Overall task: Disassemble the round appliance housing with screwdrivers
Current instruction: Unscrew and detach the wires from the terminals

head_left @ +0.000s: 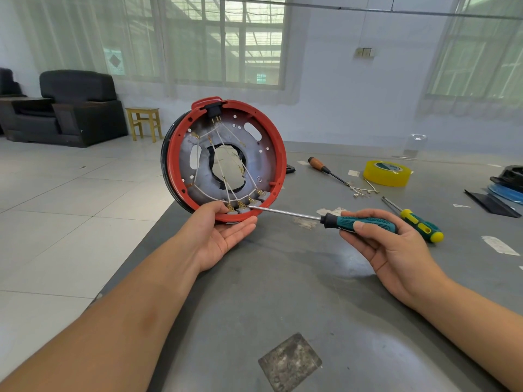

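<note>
Under housing (226, 157) left hand (223, 236) cupped; right hand (387, 244) levels screwdriver (325, 217)

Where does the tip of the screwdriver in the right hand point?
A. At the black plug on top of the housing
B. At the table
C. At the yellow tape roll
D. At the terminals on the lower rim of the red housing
D: the right hand holds the teal screwdriver, and its tip reaches the terminals at the bottom of the red housing.

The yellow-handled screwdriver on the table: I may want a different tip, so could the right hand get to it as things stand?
Probably yes. The yellow-handled screwdriver lies on the table just beside the right hand, with nothing between them. But that hand is full, holding the green screwdriver, which would have to be put down first.
</note>
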